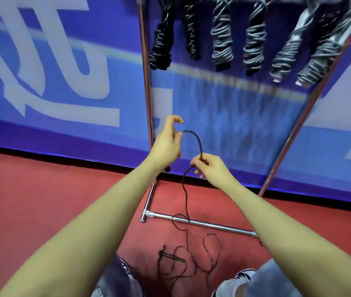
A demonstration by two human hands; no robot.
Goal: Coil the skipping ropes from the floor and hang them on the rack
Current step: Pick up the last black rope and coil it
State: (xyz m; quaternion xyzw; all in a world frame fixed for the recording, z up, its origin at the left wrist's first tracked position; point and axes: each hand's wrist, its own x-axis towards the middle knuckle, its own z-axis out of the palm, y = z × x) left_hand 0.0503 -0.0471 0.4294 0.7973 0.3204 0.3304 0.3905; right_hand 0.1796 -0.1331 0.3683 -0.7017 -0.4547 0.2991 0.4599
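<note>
I see a red floor [41, 200] and a big blue wall [223, 125] with white shapes on it. A shiny metal rack [202, 224] stands by the wall, with its bottom bar lying on the floor. Up at twelve o'clock, rope bundles [221, 37] hang from the rack, some black and some grey. My two bare arms reach out in front of me. My left hand [168, 146] pinches the black rope [198, 142] at its top, with the first finger hooked up. My right hand [211, 168] is at four o'clock from the left one, and its fingers are curled round the same rope. The rope makes a small arch between my hands. From my right hand it drops toward six o'clock, crosses the rack's bar, and lies in loose loops on the floor by my shoes [234, 281].
</note>
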